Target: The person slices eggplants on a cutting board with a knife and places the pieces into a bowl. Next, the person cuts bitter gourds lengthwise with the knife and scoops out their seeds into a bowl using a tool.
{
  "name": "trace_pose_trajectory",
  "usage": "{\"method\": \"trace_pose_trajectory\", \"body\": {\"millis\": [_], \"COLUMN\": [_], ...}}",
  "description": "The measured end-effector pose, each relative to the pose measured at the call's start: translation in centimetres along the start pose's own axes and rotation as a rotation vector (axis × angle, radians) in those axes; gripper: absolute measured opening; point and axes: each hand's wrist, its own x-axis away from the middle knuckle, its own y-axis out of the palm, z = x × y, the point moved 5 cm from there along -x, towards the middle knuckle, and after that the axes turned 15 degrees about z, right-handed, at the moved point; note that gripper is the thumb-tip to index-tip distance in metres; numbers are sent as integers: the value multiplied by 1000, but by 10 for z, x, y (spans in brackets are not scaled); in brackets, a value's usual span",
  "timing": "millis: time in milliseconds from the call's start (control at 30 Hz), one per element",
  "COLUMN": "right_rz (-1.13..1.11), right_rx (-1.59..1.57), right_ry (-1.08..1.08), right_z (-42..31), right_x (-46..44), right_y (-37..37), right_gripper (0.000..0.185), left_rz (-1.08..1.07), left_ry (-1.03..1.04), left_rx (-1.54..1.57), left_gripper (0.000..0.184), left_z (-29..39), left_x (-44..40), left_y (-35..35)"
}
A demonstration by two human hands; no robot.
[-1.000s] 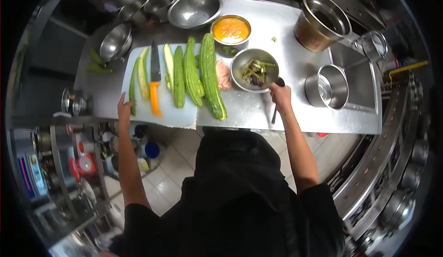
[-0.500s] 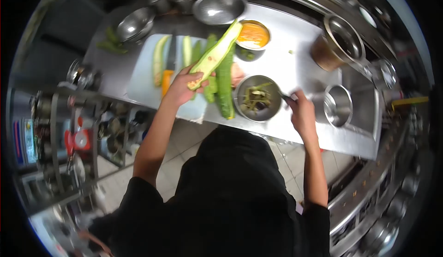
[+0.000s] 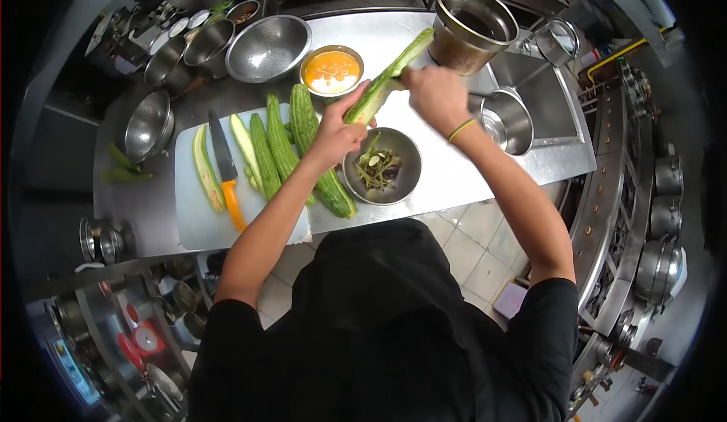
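Two bare hands meet at one slender green gourd piece point(image 3: 392, 72), held above a smooth, shiny steel counter point(image 3: 447, 176). Its long axis slants from near left to far right, with the far tip pointing toward a deep metal pot point(image 3: 460, 57). The left hand point(image 3: 341, 130) is wrapped around the near end, fingers and thumb pinching it. The right hand point(image 3: 438, 96), slightly blurred, is beside the middle of the gourd, on its right side; its fingers are curled around what looks like a dark utensil point(image 3: 396, 83), mostly hidden. Both hands are close to the piece, the left gripping it directly.

On the near side, just below the gourd's near end, sits a round steel bowl point(image 3: 411, 172) of stringy, green and dark scraps. To the left, a pale, flat cutting board point(image 3: 193, 223) carries long green gourds point(image 3: 324, 183) with bumpy, ridged skin, a pale-fleshed cut strip point(image 3: 203, 166), and a dark-bladed knife point(image 3: 221, 148) with a smooth orange handle. Beyond the board stands a wide, perforated metal colander point(image 3: 269, 49).
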Motion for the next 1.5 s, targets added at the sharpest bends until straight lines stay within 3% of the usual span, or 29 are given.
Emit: {"method": "trace_pose_trajectory", "body": {"millis": [167, 433, 500, 700, 767, 800, 833, 867, 900, 933, 967, 1033, 1100, 1167, 1200, 1300, 1433, 1500], "right_rz": [-58, -214, -199, -244, -272, -298, -297, -491, -297, -327, -369, -251, -346, -274, -200, -159, -207, -202], "right_rx": [-22, -110, -153, -274, -303, -356, -439, -443, -532, -480, -436, -436, -444, -1018, -1316, -1484, -1347, -1030], "right_ry": [170, 272, 227, 150, 99, -29, -67, -142, -187, -136, -86, 24, 190, 527, 700, 563, 592, 441], "right_z": [-10, -21, -25, -11, -21, -36, -59, -86, -100, -91, -80, -27, 19, 45, 41, 9, 19, 42], "right_x": [21, 37, 44, 57, 68, 81, 95, 105, 104, 101, 104, 101, 91, 86, 75, 45, 33, 26], "right_y": [26, 48, 58, 77, 88, 98, 91, 87, 72, 76, 79, 99, 99, 122, 109, 71, 86, 92], "right_gripper": [18, 19, 17, 13, 12, 11, 12, 13, 11, 9, 12, 13, 24, 32, 40, 39, 28, 26], "left_rz": [-29, 212, 292, 338, 383, 328, 340, 315, 290, 153, 175, 30, -58, 99, 23, 105, 170, 75], "left_ry": [7, 38, 345, 155, 3, -159, -158, -91, -20, -28, -23, -43, -18, 8, 40, 191, 275, 291], "left_rx": [-50, -101, -166, -322, 20, -44, -47, 18, 77, 91, 84, 262, 295, 390, 479, 463, 363, 413], "left_gripper": [67, 53, 52, 49, 47, 47, 47, 49, 50, 52, 52, 52, 52, 52, 56, 62, 79, 87], "left_z": [-24, -65, -61, -92, -107, -106, -102, -90, -78, -67, -59, -39, -35, -25, -28, -33, -8, 7], "left_x": [-18, -60, -74, -89, -103, -111, -111, -113, -115, -112, -107, -89, -79, -51, -43, -29, 12, 36], "left_y": [5, 12, 14, 14, 8, -1, 5, 14, 19, 20, 12, 7, -7, 2, 6, 22, 9, -21]}}
